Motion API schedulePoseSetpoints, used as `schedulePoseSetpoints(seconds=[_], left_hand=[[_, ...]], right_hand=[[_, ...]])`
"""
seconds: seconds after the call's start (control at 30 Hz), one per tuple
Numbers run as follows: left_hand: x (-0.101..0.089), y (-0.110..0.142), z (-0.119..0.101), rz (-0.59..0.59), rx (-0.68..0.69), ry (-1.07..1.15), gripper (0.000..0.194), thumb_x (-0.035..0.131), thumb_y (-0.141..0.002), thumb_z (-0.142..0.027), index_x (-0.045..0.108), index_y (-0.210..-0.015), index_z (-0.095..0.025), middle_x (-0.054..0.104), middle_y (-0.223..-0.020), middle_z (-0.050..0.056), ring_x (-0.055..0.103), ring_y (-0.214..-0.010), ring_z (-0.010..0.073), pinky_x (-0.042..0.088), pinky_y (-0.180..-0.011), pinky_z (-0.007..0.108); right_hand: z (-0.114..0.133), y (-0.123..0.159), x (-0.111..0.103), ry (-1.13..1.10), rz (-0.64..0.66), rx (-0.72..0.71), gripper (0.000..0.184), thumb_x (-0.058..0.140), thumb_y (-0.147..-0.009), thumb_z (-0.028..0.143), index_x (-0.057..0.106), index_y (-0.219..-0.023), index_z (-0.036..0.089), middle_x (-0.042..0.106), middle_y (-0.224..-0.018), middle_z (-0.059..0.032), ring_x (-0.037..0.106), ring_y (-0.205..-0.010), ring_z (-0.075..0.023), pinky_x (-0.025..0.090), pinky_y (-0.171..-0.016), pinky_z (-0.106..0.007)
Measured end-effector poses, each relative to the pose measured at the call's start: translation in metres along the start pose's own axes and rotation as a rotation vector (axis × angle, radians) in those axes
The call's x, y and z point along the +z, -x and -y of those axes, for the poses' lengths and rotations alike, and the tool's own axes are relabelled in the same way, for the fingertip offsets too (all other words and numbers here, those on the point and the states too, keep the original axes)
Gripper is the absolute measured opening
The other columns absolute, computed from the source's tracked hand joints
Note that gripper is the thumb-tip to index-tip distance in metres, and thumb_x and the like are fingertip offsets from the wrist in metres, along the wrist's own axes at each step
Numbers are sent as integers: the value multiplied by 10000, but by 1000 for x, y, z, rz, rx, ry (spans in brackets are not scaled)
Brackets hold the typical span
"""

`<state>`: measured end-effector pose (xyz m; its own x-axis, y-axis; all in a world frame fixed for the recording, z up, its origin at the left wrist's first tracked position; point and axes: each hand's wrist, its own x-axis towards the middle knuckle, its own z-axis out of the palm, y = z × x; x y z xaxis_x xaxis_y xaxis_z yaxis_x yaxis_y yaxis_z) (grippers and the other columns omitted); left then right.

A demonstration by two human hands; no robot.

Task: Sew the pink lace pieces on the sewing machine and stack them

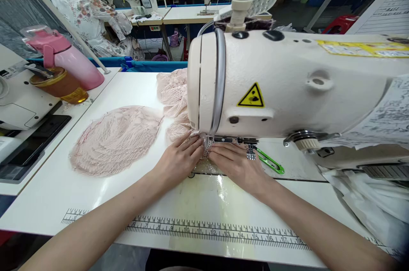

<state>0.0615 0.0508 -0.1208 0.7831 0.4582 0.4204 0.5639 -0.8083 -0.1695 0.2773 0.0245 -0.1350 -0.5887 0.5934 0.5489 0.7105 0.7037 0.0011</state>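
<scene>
My left hand [182, 156] lies flat with its fingers stretched forward, pressing a strip of pale pink lace [207, 145] beside the needle area of a white sewing machine [275, 83]. On the other side of the strip, my right hand [236, 163] rests flat, fingertips close to the presser foot, under the machine head. The needle itself is hidden. Gathered pink lace [174, 92] runs back from the strip, partly behind the machine head. A rounded stack of pink lace pieces [116, 141] spreads on the white table to the left. Green thread snips [270, 161] lie just right of my right hand.
A printed ruler strip [204, 230] crosses the table [105, 196] near its front edge. At left stand a pink bottle [73, 60] and an amber jar [60, 85], with a dark phone [40, 141] nearby. White cloth [367, 203] bunches at right. Beyond, a person [92, 19] sits among other machines.
</scene>
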Motion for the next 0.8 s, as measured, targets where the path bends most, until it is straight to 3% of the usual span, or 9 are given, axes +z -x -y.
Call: schedulePoseSetpoints(seconds=[0.33,0.57,0.8], left_hand=[[3,2,-2,32,-12,-80,293,408,-966,-117,644,-1136,-80,671,-1223,104,628,-1159,235,456,-1071,402],[3,5,-3,96,-26,-49,338,430,-959,-127,587,-1256,-89,632,-1285,122,590,-1210,238,375,-1126,414],[2,4,-7,80,-37,-68,327,456,-970,-206,612,-1255,-162,644,-1268,104,596,-1195,256,396,-1093,443]], right_hand=[[-1,3,1,230,19,106,190,600,-880,155,676,-992,288,736,-1030,75,644,-734,-140,380,-620,-316],[-10,11,10,104,21,142,346,517,-911,148,646,-1180,324,714,-1106,9,650,-883,-167,461,-851,-355],[-10,10,14,-50,-16,355,266,491,-945,323,687,-1119,369,711,-1032,-19,650,-937,-235,537,-863,-452]])
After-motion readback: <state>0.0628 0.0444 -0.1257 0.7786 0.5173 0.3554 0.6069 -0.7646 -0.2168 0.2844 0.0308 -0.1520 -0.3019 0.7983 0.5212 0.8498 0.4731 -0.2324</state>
